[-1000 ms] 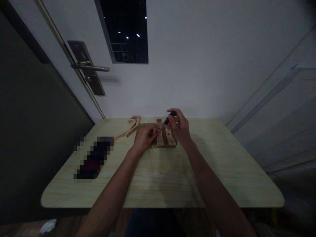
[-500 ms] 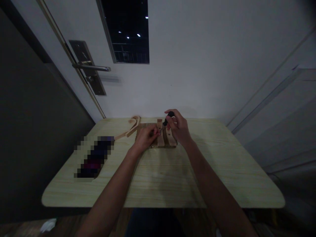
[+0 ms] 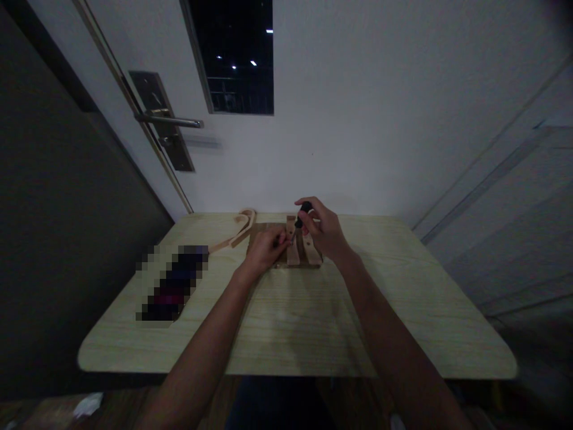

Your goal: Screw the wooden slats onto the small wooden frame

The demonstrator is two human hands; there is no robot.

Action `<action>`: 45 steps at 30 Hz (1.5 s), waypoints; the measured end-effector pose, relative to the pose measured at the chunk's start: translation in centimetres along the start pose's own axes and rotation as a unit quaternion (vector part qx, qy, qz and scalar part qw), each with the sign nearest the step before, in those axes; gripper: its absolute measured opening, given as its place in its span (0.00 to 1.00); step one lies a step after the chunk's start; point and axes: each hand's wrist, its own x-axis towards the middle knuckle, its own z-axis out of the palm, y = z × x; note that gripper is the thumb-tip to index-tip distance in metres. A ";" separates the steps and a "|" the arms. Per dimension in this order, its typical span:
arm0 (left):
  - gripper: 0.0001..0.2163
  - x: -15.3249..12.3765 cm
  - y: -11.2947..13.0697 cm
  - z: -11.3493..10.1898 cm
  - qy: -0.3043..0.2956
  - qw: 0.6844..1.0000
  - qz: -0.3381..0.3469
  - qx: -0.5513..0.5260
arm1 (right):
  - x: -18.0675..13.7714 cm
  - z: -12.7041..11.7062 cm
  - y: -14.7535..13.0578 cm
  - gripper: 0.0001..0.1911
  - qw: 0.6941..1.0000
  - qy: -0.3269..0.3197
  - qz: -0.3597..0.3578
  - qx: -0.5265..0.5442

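My right hand (image 3: pixel 326 230) is closed around the black handle of a screwdriver (image 3: pixel 304 210). The tool is tilted, its shaft pointing down and left to a pale wooden strip (image 3: pixel 292 255). At the tip, the fingers of my left hand (image 3: pixel 265 245) are pinched together by the strip; what they hold, if anything, is too small to make out. A second pale wooden piece (image 3: pixel 314 255) with a dark hole lies just right of the first. Both rest on a darker brown board (image 3: pixel 267 227), partly hidden under my left hand.
Left of the board lie curved pale wooden pieces (image 3: pixel 242 230) on the light wood table (image 3: pixel 403 322). A blurred-out dark flat object (image 3: pixel 172 286) is at the table's left. Behind the table stands a white door with a metal handle (image 3: pixel 172 121).
The view has shifted very slightly. The screwdriver handle has turned or tipped a little in my right hand, while my left hand stays at the tip.
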 end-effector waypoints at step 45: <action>0.06 0.1 -0.7 -0.5 -0.010 0.993 0.110 0.042 | 0.9 -0.3 -0.5 0.13 0.990 -0.003 -0.085 -0.116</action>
